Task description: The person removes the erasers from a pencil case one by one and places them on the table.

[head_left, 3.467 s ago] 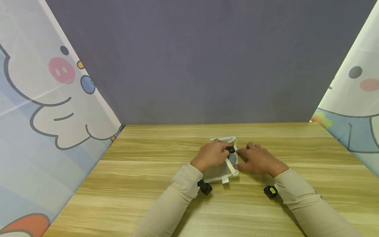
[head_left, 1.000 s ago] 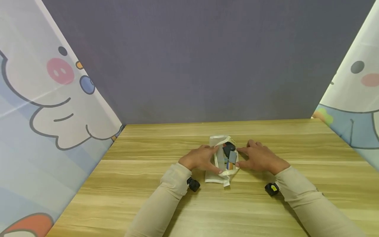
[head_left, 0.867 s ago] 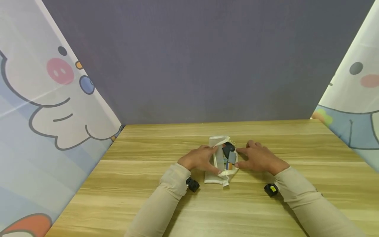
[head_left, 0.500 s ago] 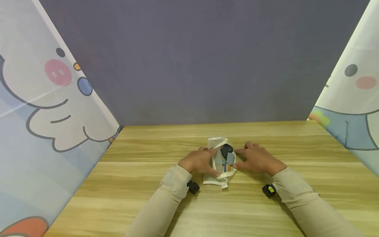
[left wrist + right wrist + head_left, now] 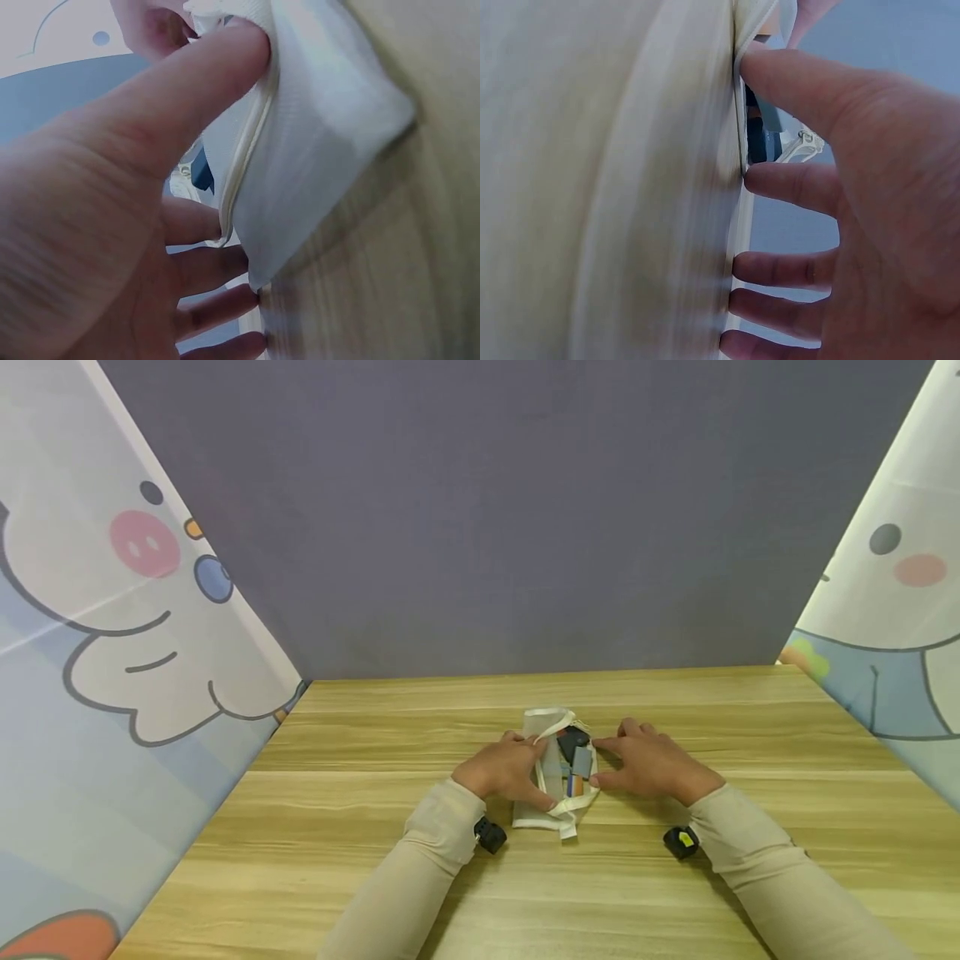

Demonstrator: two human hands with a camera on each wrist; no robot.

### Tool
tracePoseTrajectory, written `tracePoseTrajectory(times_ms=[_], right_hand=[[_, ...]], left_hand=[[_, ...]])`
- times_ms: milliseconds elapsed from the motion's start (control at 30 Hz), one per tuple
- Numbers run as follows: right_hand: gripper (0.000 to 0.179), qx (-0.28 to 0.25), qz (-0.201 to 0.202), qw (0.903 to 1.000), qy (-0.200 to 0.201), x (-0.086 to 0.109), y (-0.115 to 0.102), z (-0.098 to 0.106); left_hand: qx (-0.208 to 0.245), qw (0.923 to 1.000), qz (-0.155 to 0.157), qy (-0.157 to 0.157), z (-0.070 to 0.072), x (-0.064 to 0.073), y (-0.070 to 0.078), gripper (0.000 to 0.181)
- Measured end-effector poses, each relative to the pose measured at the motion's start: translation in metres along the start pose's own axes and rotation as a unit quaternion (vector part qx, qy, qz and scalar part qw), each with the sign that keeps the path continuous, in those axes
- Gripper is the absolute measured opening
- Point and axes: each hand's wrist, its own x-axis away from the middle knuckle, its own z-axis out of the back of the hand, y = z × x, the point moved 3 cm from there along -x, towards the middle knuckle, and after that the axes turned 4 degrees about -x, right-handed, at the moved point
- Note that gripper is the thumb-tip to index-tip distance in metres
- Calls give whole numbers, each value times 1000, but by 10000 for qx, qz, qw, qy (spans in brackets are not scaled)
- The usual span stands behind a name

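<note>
A white mesh zip pouch lies on its side on the table, its mouth spread towards the right. Inside show a black object, a grey block and a small orange-and-blue piece. My left hand reaches over from the left, thumb and index finger apart on the pouch's upper rim. In the left wrist view the thumb presses near one end of the piping. My right hand touches the lower rim with nearly straight thumb and index finger; its other fingertips rest at the tabletop.
The wood-grain table runs back to a dark grey panel. Cartoon-printed sheets hang at the left and right. A small black device sits at the left wrist, another at the right.
The left hand, earlier over the pouch with fingers at the black object, has drawn back left to the rim. The mouth is wider and its contents show. Recently both hands hold still.
</note>
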Motion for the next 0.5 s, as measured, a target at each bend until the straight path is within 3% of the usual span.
tracePoseTrajectory(times_ms=[233,500], right_hand=[[73,-51,-19,10000,5,1,0,0],[71,-120,-36,9999,26,2,-1,0]], left_hand=[[-361,9990,120,252,-2,2,1,97],[58,9995,17,325,-4,4,-1,97]])
